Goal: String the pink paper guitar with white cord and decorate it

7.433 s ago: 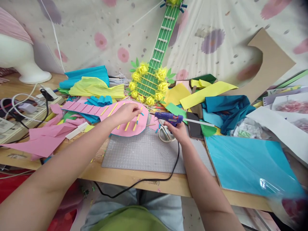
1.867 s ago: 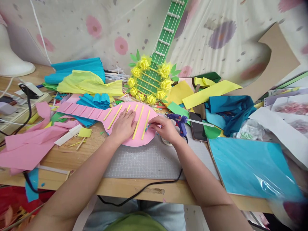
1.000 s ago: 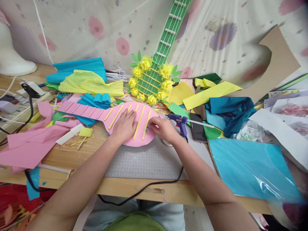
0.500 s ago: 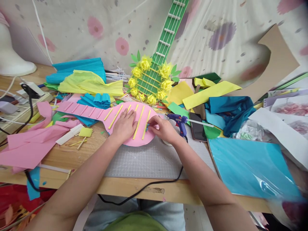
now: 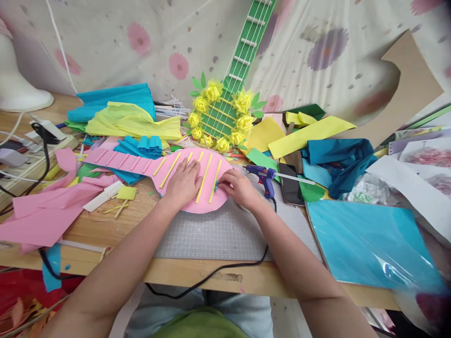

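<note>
A pink guitar-shaped piece (image 5: 218, 199) lies across the grey cutting mat (image 5: 207, 239), its neck toward the left. Yellow strips (image 5: 204, 178) cross its body and pink strips cross its neck. My left hand (image 5: 183, 182) rests flat on the body, fingers spread, over some of the yellow strips. At the body's right side my right hand (image 5: 237, 187) has its fingers pinched beside the rightmost yellow strip. A small blue bit (image 5: 216, 186) shows at those fingertips; what else they hold is hidden.
A purple glue gun (image 5: 262, 177) and a phone (image 5: 291, 184) lie right of my right hand. Behind stands a green paper guitar (image 5: 243, 61) with yellow flowers. Pink paper (image 5: 45, 211) is at left, a blue pack (image 5: 369, 239) at right. A black cord (image 5: 225, 268) crosses the front edge.
The view has shifted very slightly. Both hands stay at nearly the same places on the pink piece, with the right fingers still at the rightmost yellow strip.
</note>
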A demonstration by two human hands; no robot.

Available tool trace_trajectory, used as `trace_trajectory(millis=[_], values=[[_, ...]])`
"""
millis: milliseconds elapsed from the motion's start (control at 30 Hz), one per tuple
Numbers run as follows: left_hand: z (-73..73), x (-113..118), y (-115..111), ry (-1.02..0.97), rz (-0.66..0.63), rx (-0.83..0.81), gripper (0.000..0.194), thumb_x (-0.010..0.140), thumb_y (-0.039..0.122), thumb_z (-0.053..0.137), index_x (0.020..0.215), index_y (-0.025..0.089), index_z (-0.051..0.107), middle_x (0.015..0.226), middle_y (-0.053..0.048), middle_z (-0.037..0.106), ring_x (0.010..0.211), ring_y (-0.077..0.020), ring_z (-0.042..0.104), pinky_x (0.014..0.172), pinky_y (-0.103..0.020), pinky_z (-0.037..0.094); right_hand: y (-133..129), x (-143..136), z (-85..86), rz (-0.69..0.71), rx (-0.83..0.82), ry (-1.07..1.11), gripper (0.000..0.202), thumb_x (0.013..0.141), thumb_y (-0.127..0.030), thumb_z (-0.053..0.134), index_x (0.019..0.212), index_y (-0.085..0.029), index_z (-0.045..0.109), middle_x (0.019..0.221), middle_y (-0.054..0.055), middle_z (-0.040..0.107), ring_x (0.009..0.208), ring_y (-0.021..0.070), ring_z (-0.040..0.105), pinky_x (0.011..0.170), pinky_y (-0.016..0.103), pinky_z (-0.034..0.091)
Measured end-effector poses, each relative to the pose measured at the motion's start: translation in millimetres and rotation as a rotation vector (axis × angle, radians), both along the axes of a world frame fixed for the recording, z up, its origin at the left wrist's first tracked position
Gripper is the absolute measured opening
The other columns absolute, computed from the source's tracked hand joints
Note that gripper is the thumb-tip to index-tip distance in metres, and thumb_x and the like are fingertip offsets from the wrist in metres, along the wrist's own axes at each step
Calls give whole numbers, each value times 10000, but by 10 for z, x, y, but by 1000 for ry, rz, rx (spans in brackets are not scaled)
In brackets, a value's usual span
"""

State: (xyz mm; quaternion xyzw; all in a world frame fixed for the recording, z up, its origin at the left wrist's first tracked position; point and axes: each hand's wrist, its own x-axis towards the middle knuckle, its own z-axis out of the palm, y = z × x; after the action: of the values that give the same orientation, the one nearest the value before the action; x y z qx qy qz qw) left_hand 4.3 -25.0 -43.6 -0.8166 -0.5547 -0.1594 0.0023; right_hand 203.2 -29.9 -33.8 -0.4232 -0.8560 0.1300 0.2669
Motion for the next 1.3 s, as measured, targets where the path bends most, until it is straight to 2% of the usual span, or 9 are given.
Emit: trace_trajectory(millis=[567,767,867,967,1033,1100,1200,1300], values=[[15,8,-10,5,1,-1,488,885,296,326,1309,79,432,1376,-113,427,1342,-272,241,1097,-425,232,6,-24,6,1,32,-32,130,790,-105,517,760,-170,625,815,54,609,790,161,547,715,297,432],[5,5,-2,-13,-1,-14,496,883,299,326,1312,72,430,1377,-122,423,1342,-282,241,1101,-433,227,-7,48,92,1,-98,76,96,776,-147,539,808,-186,621,844,42,598,772,150,547,710,302,445],[-3,3,5,-9,0,-11,493,886,299,322,1316,82,429,1377,-119,424,1342,-280,244,1102,-433,223,34,107,83,-94,-140,224,125,765,-179,538,867,-194,610,891,37,585,779,139,553,728,302,459],[-3,-1,9,-14,0,-18,494,888,301,323,1311,71,432,1379,-121,421,1344,-282,236,1106,-422,216,133,112,12,-307,-145,348,153,763,-222,535,895,-184,603,937,56,570,794,142,561,753,312,474],[0,-5,8,-10,0,-21,497,889,304,324,1312,65,427,1383,-122,415,1346,-283,228,1104,-423,219,218,85,-42,-449,-187,343,196,772,-246,527,935,-162,598,994,89,566,816,158,572,774,334,475],[1,-10,6,-2,-3,-19,503,892,305,319,1316,54,420,1386,-124,410,1346,-286,226,1104,-424,218,306,51,-93,-535,-252,294,223,782,-258,517,959,-146,593,1007,110,582,846,183,581,805,370,466],[-2,-16,4,-7,-8,-17,508,895,310,312,1322,51,411,1389,-127,405,1347,-285,222,1105,-422,213,424,23,-169,-545,-390,289,197,782,-267,518,931,-167,597,852,73,629,777,195,600,767,398,478],[-6,-22,14,-42,3,-31,525,890,292,321,1361,61,347,1411,-139,366,1351,-271,218,1103,-428,214,487,23,-224,-501,-541,466,139,742,-268,569,856,-192,596,672,12,615,615,164,594,620,350,509]])
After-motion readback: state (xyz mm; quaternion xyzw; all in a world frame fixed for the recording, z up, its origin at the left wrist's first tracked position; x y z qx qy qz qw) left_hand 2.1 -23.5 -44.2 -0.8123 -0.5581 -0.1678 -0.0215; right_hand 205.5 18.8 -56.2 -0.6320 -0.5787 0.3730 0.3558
